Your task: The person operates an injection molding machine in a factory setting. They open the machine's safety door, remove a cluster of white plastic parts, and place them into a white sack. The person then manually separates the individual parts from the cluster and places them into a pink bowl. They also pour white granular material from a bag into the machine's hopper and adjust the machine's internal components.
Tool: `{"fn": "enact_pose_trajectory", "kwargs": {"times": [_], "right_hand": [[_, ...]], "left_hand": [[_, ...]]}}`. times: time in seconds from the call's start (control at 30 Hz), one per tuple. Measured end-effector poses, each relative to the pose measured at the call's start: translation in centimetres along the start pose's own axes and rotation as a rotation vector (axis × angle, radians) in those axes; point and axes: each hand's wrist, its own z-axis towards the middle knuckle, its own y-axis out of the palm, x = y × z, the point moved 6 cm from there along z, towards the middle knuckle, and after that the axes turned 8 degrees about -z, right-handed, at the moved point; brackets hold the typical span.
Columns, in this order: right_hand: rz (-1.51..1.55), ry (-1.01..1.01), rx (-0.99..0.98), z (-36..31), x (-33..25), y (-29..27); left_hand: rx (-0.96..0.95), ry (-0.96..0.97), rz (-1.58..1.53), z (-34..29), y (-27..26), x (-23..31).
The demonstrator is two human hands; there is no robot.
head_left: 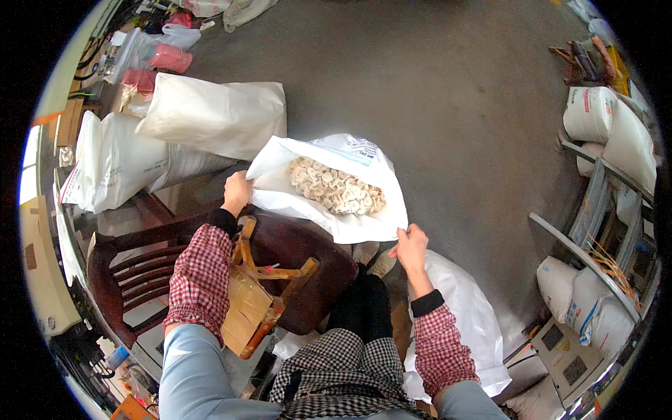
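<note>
A white woven sack [280, 201] stands in front of me with its mouth spread wide. Inside lies a heap of small cream-coloured, roundish pieces [336, 187], too small to name for sure. My left hand [238, 193] is closed on the left corner of the sack's rim. At the near right corner, my right hand [411, 246] pinches the rim between thumb and fingers. The lower part of the sack is hidden beneath its opening. Checked sleeve covers reach down both forearms to dark cuffs.
A dark wooden chair [301, 262] stands at my left, bearing a small wooden frame with cardboard [245, 315]. Full white sacks [217, 115] lie beyond it. Another white sack [458, 322] is by my right leg. Metal rails [584, 255] and more sacks line the right side.
</note>
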Motion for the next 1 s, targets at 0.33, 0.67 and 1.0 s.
{"fn": "enact_pose_trajectory", "kwargs": {"times": [0.33,0.67,1.0], "right_hand": [[-0.390,-0.435,-0.117,10.4,-4.5,4.6],[-0.713,-0.987,0.279,10.5,-11.5,6.8],[-0.155,-0.198,-0.025,5.1,3.4,8.0]], "left_hand": [[-0.462,-0.089,-0.365,4.5,3.1,0.7],[-0.137,-0.003,-0.750,6.1,4.0,-2.0],[-0.494,0.244,-0.304,1.7,10.2,-7.0]]}}
